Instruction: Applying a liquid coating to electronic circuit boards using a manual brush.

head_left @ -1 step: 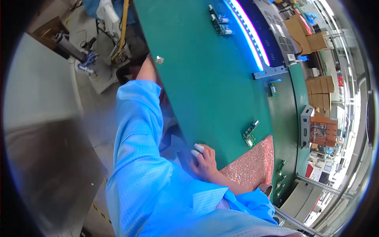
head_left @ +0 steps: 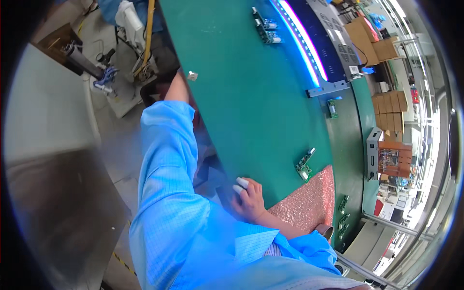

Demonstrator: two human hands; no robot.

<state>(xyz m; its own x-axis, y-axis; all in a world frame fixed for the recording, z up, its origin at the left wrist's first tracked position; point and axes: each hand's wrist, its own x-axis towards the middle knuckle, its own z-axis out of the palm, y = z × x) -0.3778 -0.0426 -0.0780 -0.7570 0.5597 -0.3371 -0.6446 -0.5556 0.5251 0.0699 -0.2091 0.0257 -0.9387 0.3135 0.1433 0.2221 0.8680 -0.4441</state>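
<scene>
My left arm [head_left: 166,145], in a blue sleeve, reaches forward along the green tabletop's left edge. Its bare forearm [head_left: 178,90] drops behind that edge, so my left hand is hidden. Close to it on the table's margin lies a small whitish piece [head_left: 192,76]. My right hand [head_left: 250,199] rests at the edge of the green tabletop [head_left: 232,96], fingers bent and a little apart, with nothing visible in them. White finger cots cover two of its digits. Beneath my right forearm spreads pink bubble wrap [head_left: 304,200], and a green circuit board [head_left: 304,165] lies just past it.
At the far right stands a dark machine [head_left: 333,41] with a bright blue-purple light strip [head_left: 302,41]. Circuit boards [head_left: 266,28] lie beside it, and another board [head_left: 332,109] is below it. A grey box [head_left: 372,153] stands farther right. Left of the table is floor clutter with a yellow pole [head_left: 149,34].
The whole view has shifted very slightly to the left. Both arms hold the same pose, and the things on the table lie as before.
</scene>
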